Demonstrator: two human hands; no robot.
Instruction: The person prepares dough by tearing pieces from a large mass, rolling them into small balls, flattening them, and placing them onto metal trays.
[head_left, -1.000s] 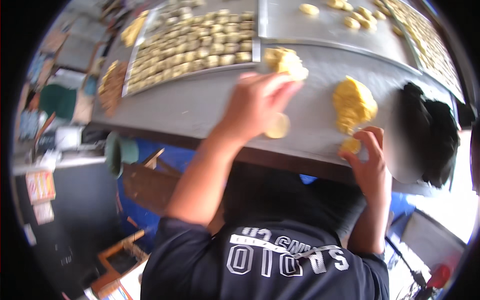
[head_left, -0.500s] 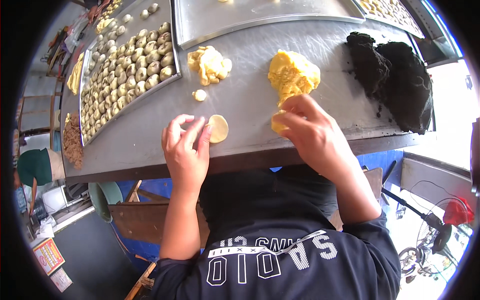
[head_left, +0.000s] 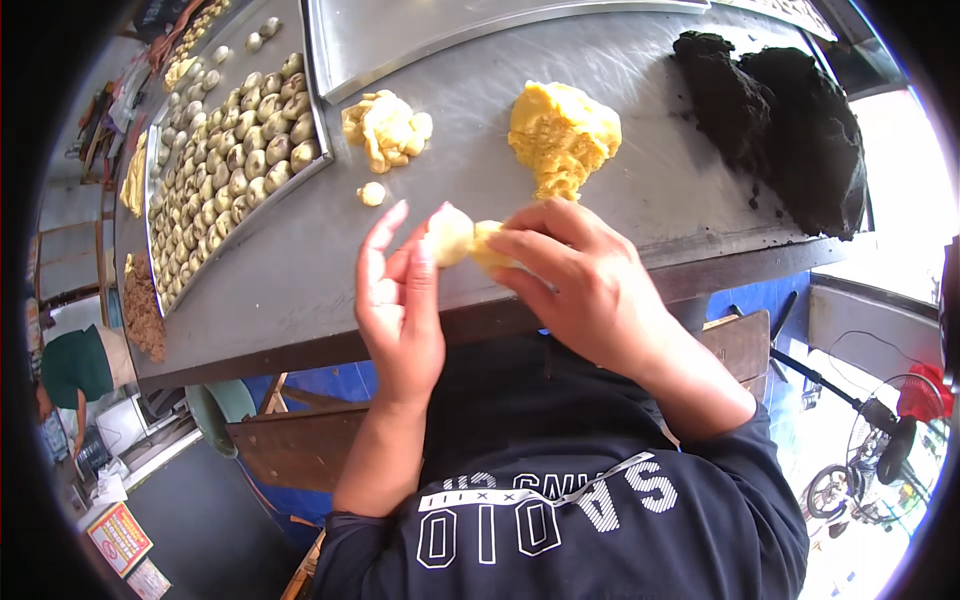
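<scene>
Above the steel table's front edge, my left hand (head_left: 398, 320) pinches a pale, flat round of dough (head_left: 452, 236) between thumb and fingers. Beside it, my right hand (head_left: 590, 285) grips a small piece of yellow dough (head_left: 488, 240), which touches or nearly touches the round. Farther back on the table (head_left: 270, 330) lie a crumpled heap of pale dough (head_left: 385, 128), a small pale dough ball (head_left: 371, 194) and a large lump of bright yellow dough (head_left: 562, 135).
A tray of filled dough balls (head_left: 230, 170) is at left, beside brown filling (head_left: 142, 310). A metal tray (head_left: 500, 20) spans the back, and dark dough (head_left: 770, 130) lies at right. A person in green (head_left: 75, 365) bends at far left; a fan (head_left: 890, 440) stands lower right.
My left hand has lifted the pale round off the table. My right hand has moved left with the yellow piece, away from the large yellow lump, to meet it.
</scene>
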